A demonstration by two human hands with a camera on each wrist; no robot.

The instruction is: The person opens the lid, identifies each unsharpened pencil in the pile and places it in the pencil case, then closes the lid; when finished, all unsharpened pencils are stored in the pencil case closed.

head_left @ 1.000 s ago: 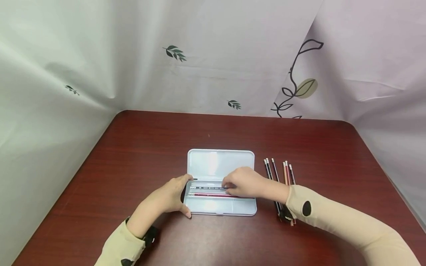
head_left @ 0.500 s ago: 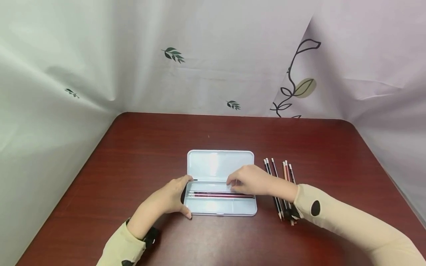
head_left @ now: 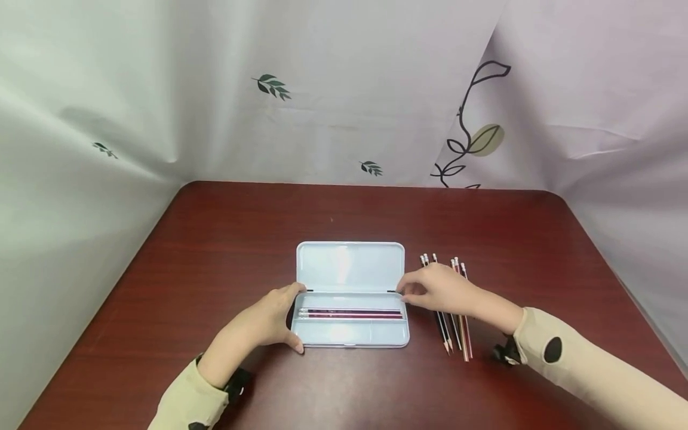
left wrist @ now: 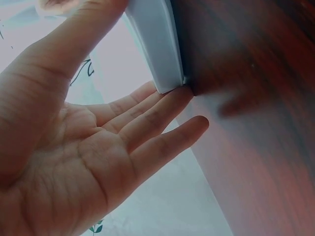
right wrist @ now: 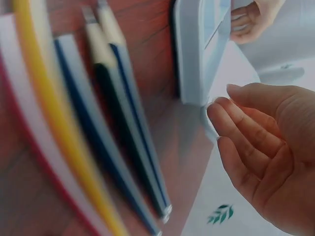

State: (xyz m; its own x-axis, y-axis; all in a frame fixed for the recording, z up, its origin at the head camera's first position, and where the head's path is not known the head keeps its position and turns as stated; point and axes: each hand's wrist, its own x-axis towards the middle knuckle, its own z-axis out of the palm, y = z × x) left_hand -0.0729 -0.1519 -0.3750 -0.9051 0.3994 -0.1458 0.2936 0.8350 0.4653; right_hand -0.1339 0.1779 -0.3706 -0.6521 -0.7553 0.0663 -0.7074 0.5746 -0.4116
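A pale hinged pencil case (head_left: 349, 269) lies with its lid back in the head view. A few pencils (head_left: 352, 316), dark and red, lie side by side in its tray. My left hand (head_left: 269, 316) holds the case's left end, thumb at the front corner and fingers at the back. In the left wrist view its fingers (left wrist: 152, 120) stretch along the case end. At the case's right edge is my right hand (head_left: 443, 289), fingers loosely bent with nothing between them; the right wrist view shows the same hand (right wrist: 266, 147) beside the case corner (right wrist: 192, 73).
Several loose pencils (head_left: 443, 331) lie on the dark red wooden table (head_left: 242, 239) right of the case, partly under my right hand. In the right wrist view, yellow and blue pencils (right wrist: 123, 132) are near. A pale printed curtain (head_left: 322, 131) hangs behind and around the table.
My right hand let go of a dark pencil in the tray, then moved right, out of the case to its right edge. My left hand stayed at the case's left end.
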